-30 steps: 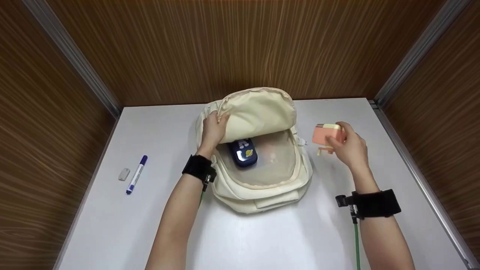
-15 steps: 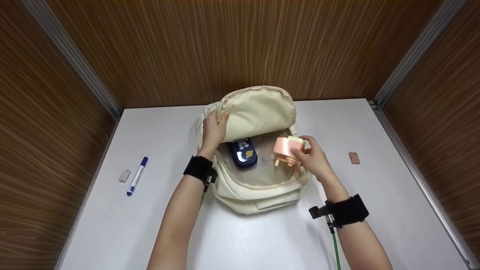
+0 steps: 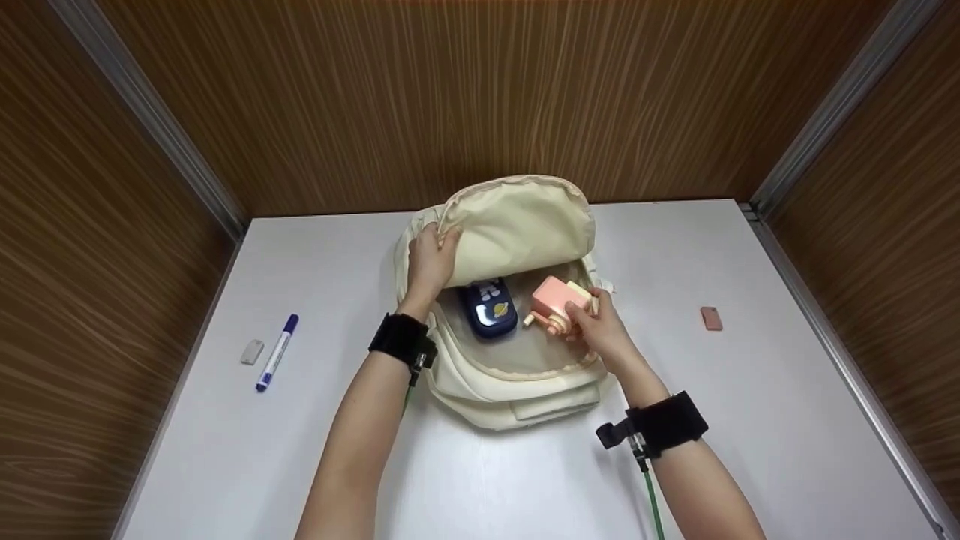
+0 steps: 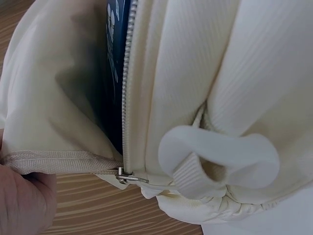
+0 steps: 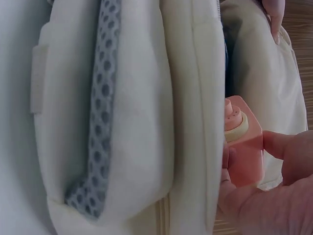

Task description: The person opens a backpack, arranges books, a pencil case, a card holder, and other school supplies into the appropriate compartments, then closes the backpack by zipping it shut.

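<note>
A cream backpack (image 3: 480, 397) lies on the white table, its front flap (image 3: 525, 225) folded up. My left hand (image 3: 432, 259) pinches the flap's zippered edge at the left; the metal zipper pull (image 4: 129, 177) shows close by in the left wrist view. My right hand (image 3: 604, 326) grips a pink and cream crank pencil sharpener (image 3: 553, 296) over the bag's opening, thumb on its near side. In the right wrist view the sharpener (image 5: 247, 156) sits just past the bag's edge. Inside the bag, left of it, lies a dark blue case (image 3: 491, 311) with a planet picture.
To the left on the table (image 3: 337, 277) are a blue-capped marker (image 3: 277, 352) and a small grey block (image 3: 252, 352). A small pink block (image 3: 711, 318) lies at the right. Wood-patterned panels (image 3: 480, 97) enclose the back and sides.
My right hand has carried the pencil sharpener leftward from beside the bag to over its opening and tilted it, uncovering the small pink block. My left hand stays on the flap.
</note>
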Motion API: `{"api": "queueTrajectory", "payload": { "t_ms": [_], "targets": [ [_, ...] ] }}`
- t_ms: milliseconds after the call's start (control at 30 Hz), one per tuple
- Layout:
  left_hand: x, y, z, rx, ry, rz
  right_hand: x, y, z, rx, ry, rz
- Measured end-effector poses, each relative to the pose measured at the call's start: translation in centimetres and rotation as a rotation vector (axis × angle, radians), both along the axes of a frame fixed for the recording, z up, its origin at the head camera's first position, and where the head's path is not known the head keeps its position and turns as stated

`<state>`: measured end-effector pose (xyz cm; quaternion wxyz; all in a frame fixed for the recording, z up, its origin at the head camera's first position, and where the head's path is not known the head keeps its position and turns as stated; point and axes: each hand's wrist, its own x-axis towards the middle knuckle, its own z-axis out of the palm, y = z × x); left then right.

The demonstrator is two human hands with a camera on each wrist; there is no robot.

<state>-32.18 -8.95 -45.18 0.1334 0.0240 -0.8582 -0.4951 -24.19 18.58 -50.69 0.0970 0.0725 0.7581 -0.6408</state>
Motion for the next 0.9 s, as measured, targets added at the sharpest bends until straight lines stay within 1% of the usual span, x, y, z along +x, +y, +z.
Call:
{"api": "queueTrajectory", "payload": {
  "t_ms": [33, 67, 133, 167, 267, 333, 467, 567, 600, 667, 800, 900],
  "targets": [
    [0.0, 0.0, 0.0, 0.001, 0.000, 0.001, 0.0, -0.2, -0.1, -0.020, -0.003, -0.004],
    [0.0, 0.0, 0.0, 0.000, 0.000, 0.002, 0.0, -0.4, -0.1, -0.012, 0.003, -0.005],
    [0.0, 0.0, 0.0, -0.002, -0.001, 0.003, 0.2, -0.8, -0.2, 0.016, 0.032, 0.003],
    [0.1, 0.0, 0.0, -0.002, -0.002, 0.003, 0.3, -1.0, -0.2, 0.052, 0.059, 0.012],
    [0.0, -0.1, 0.0, -0.005, -0.001, -0.001, 0.8, -1.5, -0.1, 0.215, 0.184, 0.029],
    [0.0, 0.0, 0.0, -0.005, 0.000, -0.003, 1.2, -1.8, -0.1, 0.290, 0.270, 0.049],
    [0.0, 0.0, 0.0, -0.005, -0.003, -0.003, 1.9, -2.3, -0.3, 0.481, 0.457, 0.100],
    [0.0, 0.0, 0.0, -0.003, 0.000, -0.005, 2.4, -2.5, -0.7, 0.622, 0.534, 0.139],
    [0.0, 0.0, 0.0, -0.003, 0.001, -0.006, 2.5, -2.5, -0.8, 0.663, 0.549, 0.152],
    [0.1, 0.1, 0.0, -0.001, 0.006, -0.006, 2.6, -2.8, -0.9, 0.702, 0.538, 0.197],
    [0.0, 0.1, 0.2, 0.002, 0.007, -0.004, 2.5, -3.1, -0.7, 0.754, 0.451, 0.316],
    [0.0, 0.1, 0.2, 0.004, 0.003, -0.007, 1.9, -3.2, -0.5, 0.758, 0.400, 0.390]
  ]
}}
